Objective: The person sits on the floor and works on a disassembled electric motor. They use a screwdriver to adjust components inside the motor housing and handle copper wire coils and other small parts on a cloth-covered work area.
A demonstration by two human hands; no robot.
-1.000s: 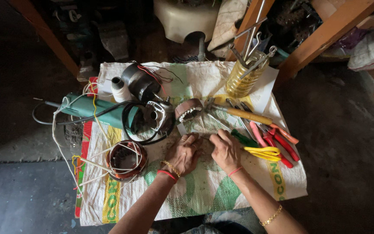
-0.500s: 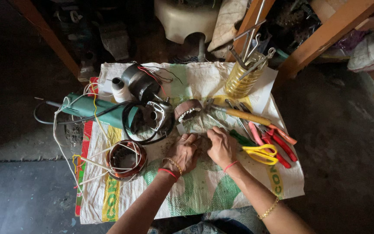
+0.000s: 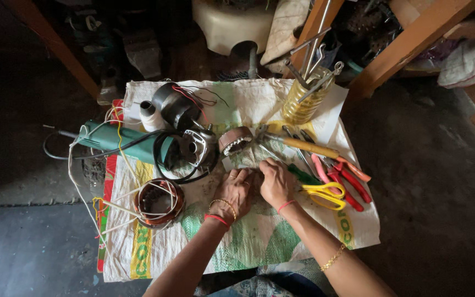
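Left hand (image 3: 235,190) and right hand (image 3: 275,182) meet fingertip to fingertip over the middle of the woven sack (image 3: 259,242), fingers curled inward; whether they pinch anything cannot be told. Just beyond them lies a small round motor part (image 3: 235,139). Yellow-handled scissors (image 3: 325,194) lie right, a copper-wound stator (image 3: 159,203) left.

1. Woven plastic sack (image 3: 259,242) under everything, matt and coarse;
2. at 3 o'clock, scissors (image 3: 325,193) with glossy yellow plastic handles;
3. at 9 o'clock, stator (image 3: 159,202) of shiny copper wire;
4. at 10 o'clock, grinder (image 3: 125,144), smooth green plastic body.
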